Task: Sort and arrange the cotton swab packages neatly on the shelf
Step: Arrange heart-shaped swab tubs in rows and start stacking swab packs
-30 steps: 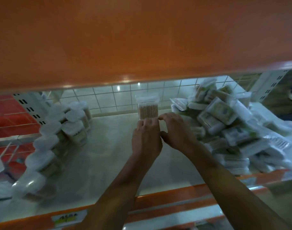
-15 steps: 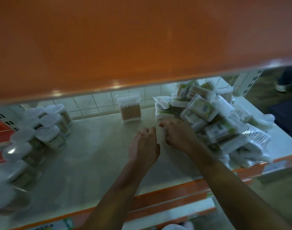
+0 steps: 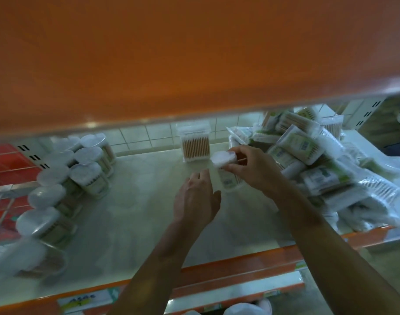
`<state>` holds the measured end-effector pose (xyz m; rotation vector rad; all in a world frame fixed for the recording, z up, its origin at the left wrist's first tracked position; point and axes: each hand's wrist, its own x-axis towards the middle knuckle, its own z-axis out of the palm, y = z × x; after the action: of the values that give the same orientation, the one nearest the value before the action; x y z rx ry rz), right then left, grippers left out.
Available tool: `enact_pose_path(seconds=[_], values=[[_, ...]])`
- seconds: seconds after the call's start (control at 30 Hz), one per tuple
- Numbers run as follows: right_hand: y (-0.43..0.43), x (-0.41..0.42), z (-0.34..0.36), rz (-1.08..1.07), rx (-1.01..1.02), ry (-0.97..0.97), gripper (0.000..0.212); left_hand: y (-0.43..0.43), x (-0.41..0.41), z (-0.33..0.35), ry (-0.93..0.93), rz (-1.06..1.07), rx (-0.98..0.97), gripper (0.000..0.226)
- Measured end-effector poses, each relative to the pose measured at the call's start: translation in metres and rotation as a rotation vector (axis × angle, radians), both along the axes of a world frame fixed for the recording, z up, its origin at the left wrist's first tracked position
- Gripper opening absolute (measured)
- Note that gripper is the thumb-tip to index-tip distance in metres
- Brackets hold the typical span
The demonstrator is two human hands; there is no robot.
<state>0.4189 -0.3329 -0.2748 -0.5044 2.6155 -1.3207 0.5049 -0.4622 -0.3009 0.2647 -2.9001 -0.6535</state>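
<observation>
Head view: right hand [image 3: 255,169] grips a tilted swab tub [image 3: 227,178] near its lid [image 3: 223,158]; left hand [image 3: 195,201], fingers relaxed, hovers at its 7 o'clock. Likely light, stiff, slick; grasp round its middle

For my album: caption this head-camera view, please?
Right hand holds a round swab tub beside the heap of packs; left hand open nearby.

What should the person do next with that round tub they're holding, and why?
Probably carry the round tub leftward and stand it beside the rows of tubs. The right hand grips it near the loose pile, the left hand is open beside it, and matching white-lidded tubs stand at the left end of the shelf.
</observation>
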Motion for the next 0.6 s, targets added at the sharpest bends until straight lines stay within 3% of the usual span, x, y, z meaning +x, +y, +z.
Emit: enact_pose_path(seconds=[0.13, 0.33, 0.6], values=[[-0.01, 0.002, -0.002, 0.006, -0.244, -0.214, 0.036, -0.01, 0.005, -0.003, 0.017, -0.005, 0.009, 0.041], [-0.029, 0.005, -0.003, 0.066, -0.414, -0.384, 0.025, -0.023, 0.015, -0.002, 0.051, -0.003, 0.086, 0.039], [-0.064, 0.016, -0.008, 0.175, -0.401, -0.334, 0.034, -0.051, 0.032, -0.002, 0.044, 0.083, 0.132, 0.036]])
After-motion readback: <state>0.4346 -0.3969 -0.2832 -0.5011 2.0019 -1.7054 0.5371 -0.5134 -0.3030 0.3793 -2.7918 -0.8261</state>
